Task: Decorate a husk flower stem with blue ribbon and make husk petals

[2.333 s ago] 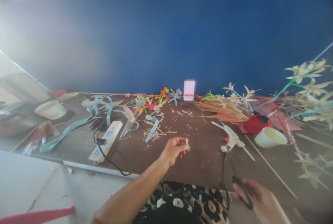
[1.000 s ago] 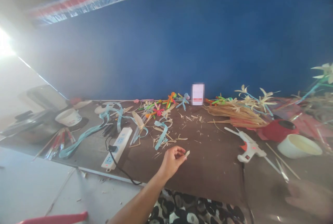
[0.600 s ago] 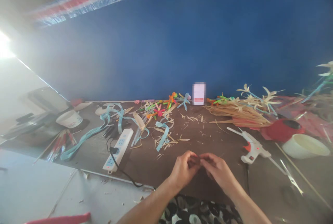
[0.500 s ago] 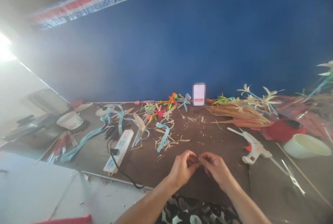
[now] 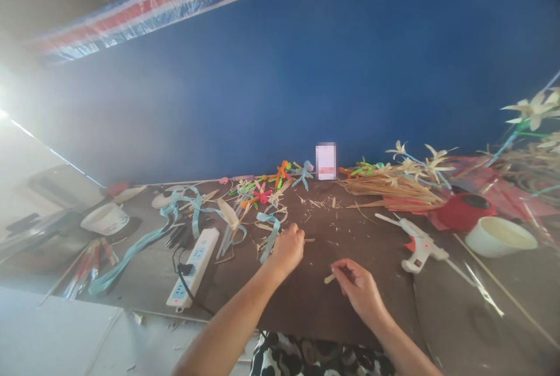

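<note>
My right hand [image 5: 356,287] is closed in a pinch on a small pale straw piece [image 5: 329,278], held just above the brown table [image 5: 306,300]. My left hand [image 5: 287,246] reaches forward with curled fingers onto the scattered straw scraps [image 5: 280,230] beside a light blue ribbon strip [image 5: 268,235]. I cannot see whether it grips anything.
A white power strip [image 5: 192,259] with a black cord lies left. A white glue gun [image 5: 417,243], scissors [image 5: 479,288], a red cup [image 5: 466,210] and a white bowl [image 5: 499,236] sit right. Straw bundles [image 5: 389,189] and straw flowers [image 5: 420,160] line the blue wall.
My hands were joined on the small piece; now they have parted. The right keeps the piece, and the left has moved forward to the scraps. The view has shifted slightly.
</note>
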Tool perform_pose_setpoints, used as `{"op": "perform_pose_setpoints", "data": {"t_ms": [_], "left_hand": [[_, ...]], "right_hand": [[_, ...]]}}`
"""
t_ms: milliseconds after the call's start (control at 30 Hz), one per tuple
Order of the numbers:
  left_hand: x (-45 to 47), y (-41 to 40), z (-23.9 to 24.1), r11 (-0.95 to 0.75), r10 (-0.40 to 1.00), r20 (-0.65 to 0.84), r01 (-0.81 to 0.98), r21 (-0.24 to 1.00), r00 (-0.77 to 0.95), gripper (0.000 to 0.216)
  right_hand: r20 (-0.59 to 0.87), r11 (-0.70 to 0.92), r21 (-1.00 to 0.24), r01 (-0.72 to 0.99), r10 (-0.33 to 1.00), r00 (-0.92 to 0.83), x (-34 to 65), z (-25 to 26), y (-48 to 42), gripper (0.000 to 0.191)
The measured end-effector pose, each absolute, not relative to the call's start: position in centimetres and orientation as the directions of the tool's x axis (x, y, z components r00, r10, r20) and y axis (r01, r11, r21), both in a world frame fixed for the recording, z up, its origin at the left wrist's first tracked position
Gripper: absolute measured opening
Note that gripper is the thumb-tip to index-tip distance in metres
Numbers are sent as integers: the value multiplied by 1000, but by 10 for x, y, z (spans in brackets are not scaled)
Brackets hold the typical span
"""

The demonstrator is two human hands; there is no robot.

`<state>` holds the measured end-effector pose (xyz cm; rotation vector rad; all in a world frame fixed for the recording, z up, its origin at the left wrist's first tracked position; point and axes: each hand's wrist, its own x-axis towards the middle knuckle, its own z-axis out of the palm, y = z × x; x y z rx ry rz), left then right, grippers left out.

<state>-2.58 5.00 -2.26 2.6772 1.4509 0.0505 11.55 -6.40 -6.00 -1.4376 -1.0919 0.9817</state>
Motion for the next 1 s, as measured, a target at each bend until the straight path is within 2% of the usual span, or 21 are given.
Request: {"op": "perform_pose_setpoints", "data": {"t_ms": [100, 167, 233, 300, 367, 400, 467, 500, 600, 767, 1000], "left_hand": [[-26, 51, -23, -535, 842, -13, 839, 98, 539, 19], [-27, 51, -21, -517, 851, 8, 834, 193, 525, 19], [-27, 51, -19, -478, 863, 47, 784, 397, 502, 16], [-24, 50, -18, -351, 885, 29, 626, 696, 465, 14], [-18, 47, -20, -67, 878, -107, 342, 937, 467, 18], [-15, 44, -22, 112, 845, -191, 184, 976, 499, 21], [-8, 40, -28, 406, 761, -295, -70, 911, 578, 25], [-5, 38, -32, 499, 729, -317, -154, 853, 607, 26], [2, 33, -42, 619, 688, -333, -282, 733, 645, 26], [6, 32, -49, 559, 757, -262, -387, 733, 599, 27], [10, 27, -55, 449, 788, -182, -346, 824, 589, 22]], "right_hand": [[-18, -48, -993, 110, 965, 262, 116, -60, -63, 21], [-16, -46, -993, 107, 964, 265, 116, -60, -63, 22], [-17, -44, -994, 96, 964, 266, 116, -60, -62, 22], [-27, -47, -997, 68, 962, 272, 116, -62, -62, 22], [-39, -45, -999, 15, 958, 283, 116, -66, -61, 22], [-46, -42, -999, -22, 956, 290, 116, -68, -60, 23], [-63, -32, -994, -109, 952, 301, 117, -70, -57, 24], [-75, -28, -988, -154, 949, 306, 118, -71, -55, 25], [-111, -20, -963, -270, 939, 324, 123, -67, -44, 24], [-145, -35, -922, -386, 955, 259, 128, -60, -18, 29], [-68, 25, -918, -395, 973, 221, 123, -73, -8, 22]]}}
